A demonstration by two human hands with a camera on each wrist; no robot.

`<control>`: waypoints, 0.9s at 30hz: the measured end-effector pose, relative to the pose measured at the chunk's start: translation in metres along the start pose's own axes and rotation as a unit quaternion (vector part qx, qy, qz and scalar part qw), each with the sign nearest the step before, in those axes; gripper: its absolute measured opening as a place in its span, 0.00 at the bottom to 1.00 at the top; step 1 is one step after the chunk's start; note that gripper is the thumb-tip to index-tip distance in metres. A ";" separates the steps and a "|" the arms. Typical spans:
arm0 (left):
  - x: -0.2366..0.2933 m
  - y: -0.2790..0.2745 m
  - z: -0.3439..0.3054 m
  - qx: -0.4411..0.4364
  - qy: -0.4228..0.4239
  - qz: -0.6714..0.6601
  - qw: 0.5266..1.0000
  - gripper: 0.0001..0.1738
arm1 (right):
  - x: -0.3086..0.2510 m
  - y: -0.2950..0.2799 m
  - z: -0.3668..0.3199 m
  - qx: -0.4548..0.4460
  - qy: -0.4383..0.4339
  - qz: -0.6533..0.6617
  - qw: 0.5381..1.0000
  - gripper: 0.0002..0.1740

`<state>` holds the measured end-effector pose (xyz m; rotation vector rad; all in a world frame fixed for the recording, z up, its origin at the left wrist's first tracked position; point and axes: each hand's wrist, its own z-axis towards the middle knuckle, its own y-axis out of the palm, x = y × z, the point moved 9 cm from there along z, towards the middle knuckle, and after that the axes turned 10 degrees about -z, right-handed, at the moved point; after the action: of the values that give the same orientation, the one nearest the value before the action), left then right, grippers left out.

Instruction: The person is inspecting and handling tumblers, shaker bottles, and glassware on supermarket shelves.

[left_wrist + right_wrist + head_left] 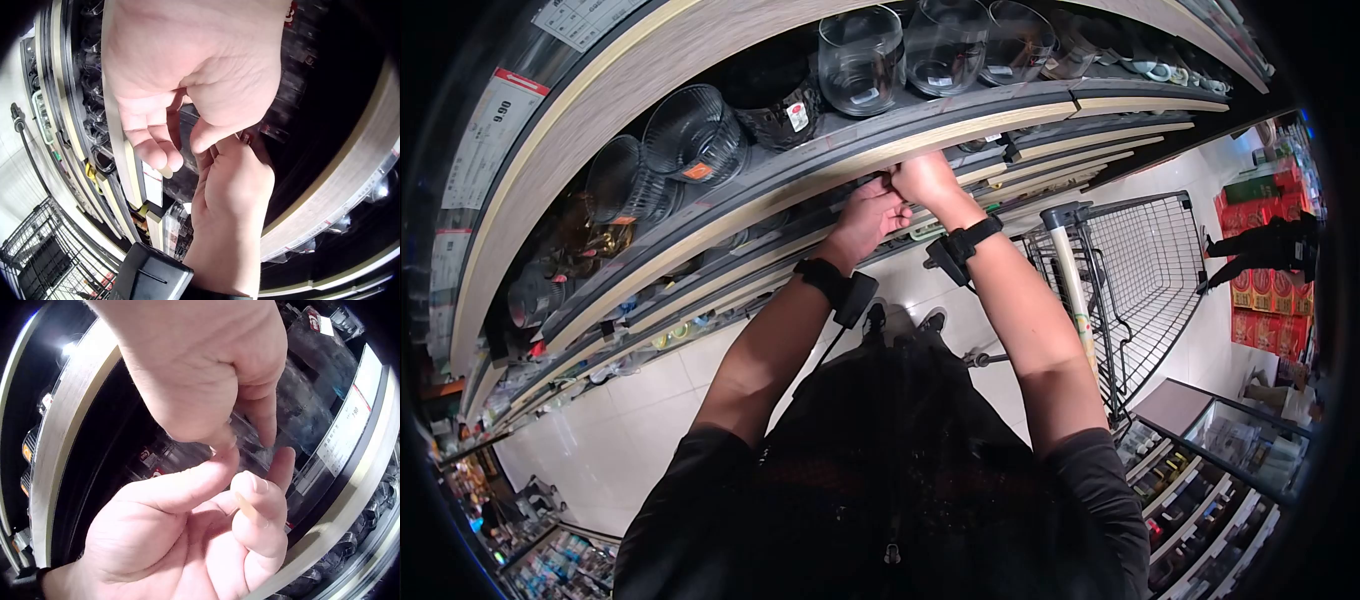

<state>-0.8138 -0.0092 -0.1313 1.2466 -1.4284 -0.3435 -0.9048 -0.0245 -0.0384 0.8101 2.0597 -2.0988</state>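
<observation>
My left hand [868,222] and right hand [925,185] meet at a shelf edge. In the right wrist view, the left hand [194,537] is palm up with fingers loosely curled. Its thumb meets the thumb of the right hand [206,369], which comes from above with one finger pointing down. Nothing held shows in either hand. Behind them lie clear glassware [303,403] and a price label [340,440]. The left wrist view shows the left hand [194,62] over the right hand [231,187], whose fingertips are mostly hidden.
Glass tumblers [860,60] and ribbed glasses [695,135] stand on the shelf above the hands. A wire shopping cart [1155,270] is at the right, with stacked red boxes [1255,295] beyond. Lower shelves run beneath the hands; tiled floor [640,405] lies below.
</observation>
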 end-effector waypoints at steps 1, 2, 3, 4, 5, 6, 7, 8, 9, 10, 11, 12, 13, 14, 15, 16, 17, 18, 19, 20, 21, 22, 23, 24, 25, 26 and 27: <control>0.001 0.000 0.000 0.001 0.004 0.003 1.000 0.10 | -0.002 0.002 0.002 -0.012 -0.010 -0.019 1.000 0.16; 0.002 0.000 0.000 0.003 0.009 0.005 1.000 0.10 | -0.001 0.002 0.003 -0.011 -0.009 -0.018 1.000 0.16; 0.002 0.000 -0.001 0.003 0.008 0.006 1.000 0.10 | -0.002 0.003 0.003 -0.023 -0.010 -0.033 0.999 0.17; 0.003 0.002 -0.001 -0.002 0.012 0.006 1.000 0.10 | -0.003 0.005 0.004 -0.035 -0.012 -0.047 0.998 0.18; 0.004 0.003 -0.002 -0.007 0.017 0.005 1.000 0.10 | -0.003 0.004 0.005 -0.034 -0.011 -0.046 0.998 0.18; 0.004 0.002 -0.001 -0.008 0.017 0.006 1.000 0.10 | -0.002 0.004 0.005 -0.043 -0.006 -0.052 0.998 0.18; 0.004 0.002 0.000 -0.013 0.018 0.009 1.000 0.10 | -0.001 0.005 0.005 -0.053 0.000 -0.058 0.997 0.19; 0.004 0.002 0.001 -0.018 0.020 0.012 1.000 0.10 | -0.001 0.004 0.006 -0.052 0.000 -0.058 0.997 0.19; 0.004 0.003 0.000 -0.018 0.020 0.013 1.000 0.10 | -0.002 0.004 0.007 -0.045 -0.011 -0.061 0.997 0.18; 0.004 0.004 0.000 -0.014 0.020 0.011 1.000 0.10 | -0.003 0.005 0.007 -0.038 -0.023 -0.064 0.997 0.17; 0.004 0.004 -0.001 -0.010 0.020 0.010 1.000 0.10 | -0.001 0.006 0.007 -0.037 -0.022 -0.063 0.997 0.17; 0.005 0.006 -0.002 -0.011 0.020 0.010 1.000 0.10 | -0.004 0.004 0.005 -0.021 -0.037 -0.074 0.996 0.17; 0.006 0.007 -0.003 -0.006 0.019 0.014 1.000 0.10 | -0.007 0.002 0.004 -0.005 -0.053 -0.085 0.995 0.16; 0.007 0.008 -0.005 -0.002 0.019 0.018 1.000 0.11 | -0.006 0.001 0.002 -0.004 -0.052 -0.085 0.995 0.16; 0.007 0.010 -0.006 -0.002 0.018 0.019 1.000 0.11 | -0.006 -0.002 0.000 -0.001 -0.053 -0.088 0.995 0.16; 0.008 0.011 -0.007 0.004 0.020 0.026 0.999 0.11 | -0.007 -0.005 -0.002 0.003 -0.055 -0.092 0.994 0.16; 0.009 0.013 -0.007 0.011 0.021 0.033 0.999 0.12 | -0.008 -0.007 -0.005 0.004 -0.054 -0.091 0.994 0.16; 0.007 0.010 -0.006 0.010 0.020 0.033 0.999 0.12 | -0.014 -0.016 -0.010 0.044 -0.087 -0.079 0.992 0.16; 0.005 0.009 -0.005 -0.001 0.020 0.044 0.999 0.12 | -0.020 -0.024 -0.016 0.084 -0.121 -0.067 0.987 0.16; 0.005 0.008 -0.003 -0.011 0.021 0.055 0.998 0.13 | -0.019 -0.025 -0.020 0.085 -0.121 -0.067 0.987 0.16; 0.006 0.008 -0.005 -0.012 0.021 0.056 0.998 0.13 | -0.018 -0.025 -0.025 0.069 -0.109 -0.059 0.990 0.13; 0.008 0.009 -0.010 -0.011 0.031 0.077 0.996 0.15 | -0.018 -0.027 -0.033 0.054 -0.097 -0.050 0.993 0.11; 0.009 0.011 -0.015 -0.011 0.042 0.099 0.994 0.19 | -0.019 -0.032 -0.046 0.055 -0.097 -0.051 0.992 0.11; 0.008 0.015 -0.023 -0.012 0.042 0.100 0.994 0.19 | -0.023 -0.048 -0.066 0.097 -0.096 -0.023 0.990 0.11; 0.009 0.009 -0.034 0.050 0.050 0.123 0.990 0.22 | -0.027 -0.065 -0.087 0.138 -0.095 0.005 0.986 0.12; 0.010 0.003 -0.045 0.112 0.059 0.147 0.981 0.26 | -0.027 -0.076 -0.108 0.151 -0.089 0.006 0.984 0.12; 0.010 0.003 -0.054 0.110 0.059 0.148 0.981 0.26 | -0.024 -0.085 -0.130 0.163 -0.082 0.006 0.983 0.13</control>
<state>-0.7672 0.0073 -0.1068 1.1858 -1.5515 0.0921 -0.8804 0.0996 0.0553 0.6539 1.6505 -2.4422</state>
